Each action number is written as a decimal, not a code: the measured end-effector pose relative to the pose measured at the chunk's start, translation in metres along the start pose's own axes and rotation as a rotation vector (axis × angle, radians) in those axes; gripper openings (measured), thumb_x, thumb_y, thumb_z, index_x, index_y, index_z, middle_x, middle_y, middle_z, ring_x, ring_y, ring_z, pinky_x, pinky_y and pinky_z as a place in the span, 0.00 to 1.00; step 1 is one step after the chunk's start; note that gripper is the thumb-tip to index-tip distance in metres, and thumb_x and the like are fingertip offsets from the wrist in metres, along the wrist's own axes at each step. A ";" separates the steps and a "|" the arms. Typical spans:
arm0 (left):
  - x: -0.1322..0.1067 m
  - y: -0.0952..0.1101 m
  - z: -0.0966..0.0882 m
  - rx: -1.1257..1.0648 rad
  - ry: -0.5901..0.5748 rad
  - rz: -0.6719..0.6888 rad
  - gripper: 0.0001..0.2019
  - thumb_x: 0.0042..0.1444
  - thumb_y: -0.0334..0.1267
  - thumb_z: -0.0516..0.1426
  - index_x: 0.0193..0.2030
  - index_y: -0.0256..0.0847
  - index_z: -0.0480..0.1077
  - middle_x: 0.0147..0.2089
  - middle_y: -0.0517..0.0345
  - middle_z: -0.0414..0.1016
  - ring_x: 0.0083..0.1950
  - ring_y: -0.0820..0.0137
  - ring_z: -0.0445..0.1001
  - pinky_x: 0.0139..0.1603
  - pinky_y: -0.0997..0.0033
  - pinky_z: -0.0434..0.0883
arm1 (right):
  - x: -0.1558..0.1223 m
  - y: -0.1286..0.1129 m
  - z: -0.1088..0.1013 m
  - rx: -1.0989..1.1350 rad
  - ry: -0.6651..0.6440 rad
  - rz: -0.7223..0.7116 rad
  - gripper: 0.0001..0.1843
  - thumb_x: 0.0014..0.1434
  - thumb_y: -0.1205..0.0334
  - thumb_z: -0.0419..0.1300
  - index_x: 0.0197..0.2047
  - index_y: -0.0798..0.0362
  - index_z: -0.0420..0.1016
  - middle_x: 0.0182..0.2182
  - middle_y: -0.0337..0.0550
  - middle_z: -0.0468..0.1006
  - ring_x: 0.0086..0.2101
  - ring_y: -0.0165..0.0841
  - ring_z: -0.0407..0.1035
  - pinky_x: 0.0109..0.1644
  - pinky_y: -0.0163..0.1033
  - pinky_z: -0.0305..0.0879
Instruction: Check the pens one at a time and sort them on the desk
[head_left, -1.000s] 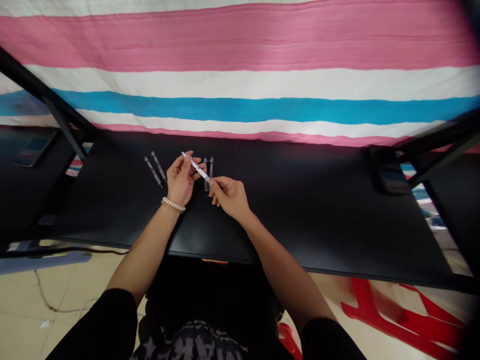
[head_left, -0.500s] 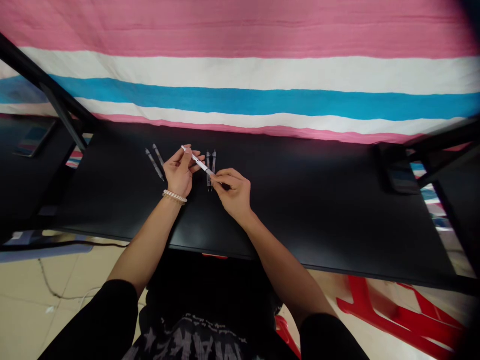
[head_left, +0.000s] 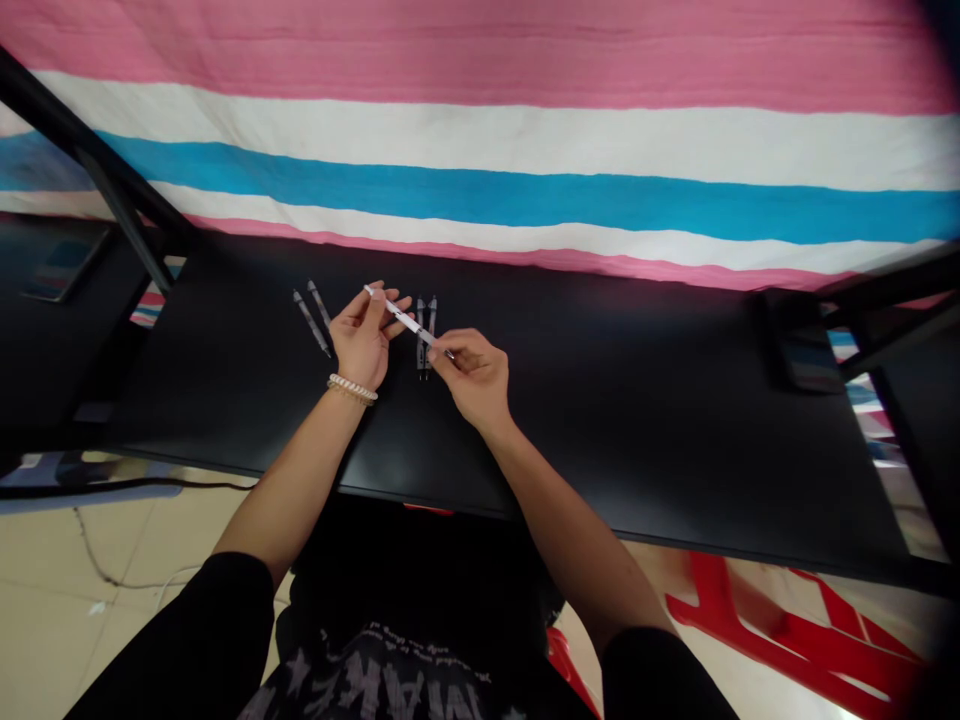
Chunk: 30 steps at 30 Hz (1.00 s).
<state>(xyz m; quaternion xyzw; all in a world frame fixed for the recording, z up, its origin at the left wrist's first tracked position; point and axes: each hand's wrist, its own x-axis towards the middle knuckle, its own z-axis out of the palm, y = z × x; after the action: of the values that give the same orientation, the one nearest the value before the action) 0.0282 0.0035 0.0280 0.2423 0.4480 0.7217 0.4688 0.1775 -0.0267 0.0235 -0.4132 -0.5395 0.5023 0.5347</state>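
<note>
Both hands pinch one white pen [head_left: 401, 319]: left hand [head_left: 361, 340] at its upper end, right hand [head_left: 472, 375] at the lower. Light, stiff, slippery; best gripped mid-barrel.

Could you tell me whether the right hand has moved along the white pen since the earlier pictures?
Yes: the right hand closed in toward the left hand, gripping the thin white pen above the black table.

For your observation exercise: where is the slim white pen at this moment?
In the head view, the slim white pen is held above the black table, left of centre, between the left hand and right hand, with dark pens lying on either side.
</note>
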 end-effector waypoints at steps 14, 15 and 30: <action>0.002 -0.001 -0.001 -0.019 0.026 0.020 0.16 0.52 0.47 0.70 0.42 0.41 0.78 0.41 0.52 0.82 0.42 0.65 0.84 0.43 0.65 0.80 | -0.001 0.002 0.003 0.036 0.031 0.049 0.15 0.59 0.46 0.66 0.39 0.51 0.79 0.28 0.39 0.78 0.27 0.29 0.73 0.32 0.37 0.75; 0.005 0.000 -0.003 -0.022 0.042 0.029 0.15 0.52 0.46 0.70 0.42 0.41 0.78 0.41 0.53 0.82 0.42 0.64 0.84 0.44 0.65 0.80 | -0.001 0.001 0.002 0.013 0.051 0.018 0.14 0.58 0.48 0.68 0.36 0.51 0.79 0.29 0.39 0.78 0.28 0.29 0.74 0.34 0.38 0.76; 0.012 0.000 -0.008 -0.078 0.122 0.050 0.13 0.52 0.45 0.70 0.40 0.41 0.78 0.41 0.52 0.82 0.45 0.64 0.83 0.46 0.65 0.79 | -0.001 -0.001 -0.004 -0.106 0.127 -0.158 0.05 0.58 0.59 0.68 0.35 0.49 0.79 0.34 0.40 0.79 0.34 0.30 0.75 0.40 0.39 0.76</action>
<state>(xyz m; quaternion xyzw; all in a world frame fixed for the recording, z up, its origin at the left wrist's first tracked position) 0.0164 0.0112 0.0233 0.1903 0.4411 0.7636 0.4315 0.1814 -0.0276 0.0235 -0.4279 -0.5615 0.4020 0.5830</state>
